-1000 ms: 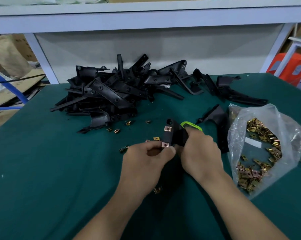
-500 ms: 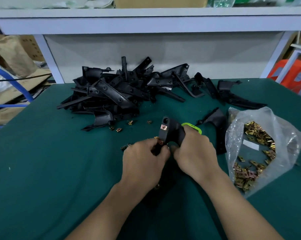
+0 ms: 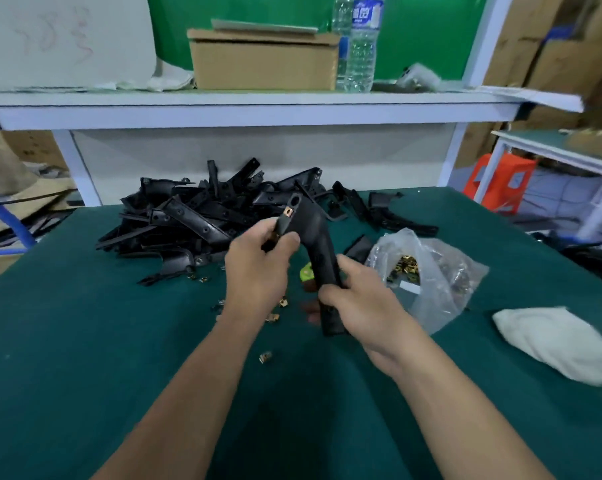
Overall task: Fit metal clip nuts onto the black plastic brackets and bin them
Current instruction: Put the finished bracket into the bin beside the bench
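- Black plastic bracket (image 3: 316, 247): held in the air over the green table (image 3: 85, 341), between the bracket pile (image 3: 195, 220) and the bag of clip nuts (image 3: 431, 268); bent form; long axis runs from the near lower end up and away; holed tip uppermost, leaning left
- Handling, as judged: light, stiff, smooth; best gripped on the plain shank, clear of the clip tabs
- Clip nut (image 3: 288, 212): seated on the upper tab
- Left hand (image 3: 258, 268): fingers curled round the upper arm, thumb pinching
- Right hand (image 3: 362, 306): wrapped round the lower shank

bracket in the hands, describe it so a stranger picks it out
Above the green table, in front of the heap of black brackets, one bracket is raised. Only it is gripped by the left hand and right hand, with a copper clip nut near its top.
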### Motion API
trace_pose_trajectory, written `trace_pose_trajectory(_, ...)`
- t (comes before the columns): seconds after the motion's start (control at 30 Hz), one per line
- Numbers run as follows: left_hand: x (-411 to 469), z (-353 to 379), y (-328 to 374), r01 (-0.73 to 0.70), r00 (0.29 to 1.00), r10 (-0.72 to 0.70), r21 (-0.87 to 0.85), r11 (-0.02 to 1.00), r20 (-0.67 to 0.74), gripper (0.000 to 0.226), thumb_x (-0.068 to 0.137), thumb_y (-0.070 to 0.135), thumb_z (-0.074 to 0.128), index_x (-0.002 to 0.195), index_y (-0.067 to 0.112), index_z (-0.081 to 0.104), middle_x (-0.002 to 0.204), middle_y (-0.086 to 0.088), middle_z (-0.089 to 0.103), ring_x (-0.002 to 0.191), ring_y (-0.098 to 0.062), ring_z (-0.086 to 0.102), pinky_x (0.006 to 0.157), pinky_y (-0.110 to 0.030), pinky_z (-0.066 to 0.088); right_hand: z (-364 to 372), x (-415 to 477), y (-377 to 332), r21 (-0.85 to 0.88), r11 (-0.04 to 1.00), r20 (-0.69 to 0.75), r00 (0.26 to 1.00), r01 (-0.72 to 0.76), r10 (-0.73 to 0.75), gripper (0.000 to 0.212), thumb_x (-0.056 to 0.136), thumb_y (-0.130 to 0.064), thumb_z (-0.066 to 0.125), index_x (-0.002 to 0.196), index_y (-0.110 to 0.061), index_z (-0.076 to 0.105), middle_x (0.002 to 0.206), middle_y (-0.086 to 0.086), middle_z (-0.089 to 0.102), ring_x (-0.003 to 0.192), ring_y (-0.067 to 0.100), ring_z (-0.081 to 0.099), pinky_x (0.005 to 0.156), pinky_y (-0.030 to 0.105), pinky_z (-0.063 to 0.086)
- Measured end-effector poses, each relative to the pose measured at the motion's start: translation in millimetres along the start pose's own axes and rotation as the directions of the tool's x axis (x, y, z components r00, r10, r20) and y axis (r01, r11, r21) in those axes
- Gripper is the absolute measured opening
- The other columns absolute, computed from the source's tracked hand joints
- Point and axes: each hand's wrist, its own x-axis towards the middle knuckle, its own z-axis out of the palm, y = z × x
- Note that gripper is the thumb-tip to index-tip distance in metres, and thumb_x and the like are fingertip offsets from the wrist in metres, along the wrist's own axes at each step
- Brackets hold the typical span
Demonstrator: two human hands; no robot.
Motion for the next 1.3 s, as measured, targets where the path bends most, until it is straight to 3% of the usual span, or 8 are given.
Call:
trace_pose_trajectory(0.17,-8.9,68.9,71.1,0.205,0.951,-0.131,-0.251,0.946,0.281,0.017,0.091,0.01,0.068,0.075,0.014,0.067,0.058,0.005,0.059,0.052,-0.013,0.053,0.05,-0.02,0.041,-62.2,-51.1,-18.7,0.254,0.967,-0.243,0.969,0.026,0.038,0.027,0.094,0.005,0.055,0.114,-0.011,0.061,0.082,0.009,0.074,0.065,0.026,0.07,0.058,0.037,0.061)
trace_pose_trajectory(0.27,-26.9,126.8,95.6,0.412,0.806,-0.154,-0.355,0.839,0.571,0.017,0.096,0.011,0.063,0.079,0.014,0.063,0.067,-0.001,0.066,0.056,-0.01,0.062,0.049,-0.017,0.044,-119.4,-88.7,-16.8,0.333,0.94,-0.489,0.867,0.08,0.099,0.016,0.095,0.009,0.053,0.105,-0.003,0.058,0.084,0.018,0.071,0.06,0.025,0.07,0.054,0.031,0.059)
trace_pose_trajectory(0.53,-124.4,274.5,114.6,0.709,0.394,-0.347,-0.041,0.704,0.851,0.015,0.098,0.014,0.057,0.086,0.011,0.064,0.068,0.0,0.072,0.055,-0.006,0.069,0.053,-0.018,0.052,-224.7,-215.0,26.4,0.594,0.79,-0.639,0.687,0.155,0.346,0.031,0.095,0.012,0.043,0.123,0.012,0.056,0.101,0.027,0.065,0.083,0.033,0.069,0.069,0.037,0.061)
trace_pose_trajectory(0.77,-154.3,344.9,126.6,0.787,0.142,-0.283,0.065,0.613,0.949,0.048,0.101,0.049,0.051,0.115,0.007,0.07,0.113,-0.01,0.077,0.102,-0.021,0.074,0.079,-0.032,0.057,-273.1,-229.1,45.8,0.705,0.645,-0.678,0.546,0.295,0.492,0.021,0.092,0.018,0.042,0.106,0.019,0.058,0.101,0.032,0.064,0.083,0.042,0.073,0.062,0.042,0.063)
trace_pose_trajectory(0.93,-123.4,375.4,157.9,0.861,0.216,-0.3,-0.036,0.507,0.929,0.068,0.103,0.059,0.042,0.149,0.008,0.048,0.154,-0.014,0.048,0.144,-0.029,0.043,0.118,-0.05,0.035,-369.8,-134.4,-15.3,0.699,0.708,-0.625,0.57,0.105,0.533,0.062,0.103,-0.035,0.057,0.15,0.001,0.039,0.143,0.026,0.048,0.125,0.038,0.054,0.093,0.057,0.053)
trace_pose_trajectory(1.07,-105.3,376.2,153.7,0.812,0.274,-0.35,-0.021,0.583,0.896,0.058,0.102,0.06,0.04,0.115,0.009,0.064,0.103,-0.011,0.062,0.097,-0.029,0.06,0.091,-0.04,0.05,-330.8,-82.2,0.1,0.403,0.882,-0.631,0.624,-0.244,0.461,0.036,0.094,-0.044,0.061,0.106,-0.01,0.064,0.075,0.009,0.067,0.062,0.025,0.063,0.061,0.034,0.05)
trace_pose_trajectory(1.2,-90.6,363.7,129.5,0.729,0.347,-0.343,-0.021,0.685,0.873,0.054,0.104,0.056,0.039,0.123,0.015,0.069,0.12,-0.006,0.071,0.119,-0.022,0.063,0.11,-0.04,0.046,-287.5,-52.6,28.3,0.228,0.943,-0.698,0.634,-0.242,0.331,0.077,0.083,-0.048,0.045,0.157,-0.031,0.03,0.138,0.003,0.061,0.105,0.021,0.059,0.097,0.037,0.047)
trace_pose_trajectory(1.3,-90.2,354.5,119.4,0.659,0.403,-0.342,-0.01,0.752,0.849,0.044,0.106,0.05,0.039,0.12,0.019,0.067,0.089,0.001,0.072,0.096,-0.014,0.067,0.079,-0.027,0.054,-276.7,-48.8,40.2,0.242,0.952,-0.687,0.659,-0.187,0.304,0.048,0.099,-0.038,0.042,0.145,-0.028,0.048,0.138,-0.004,0.062,0.109,0.013,0.062,0.097,0.036,0.05)
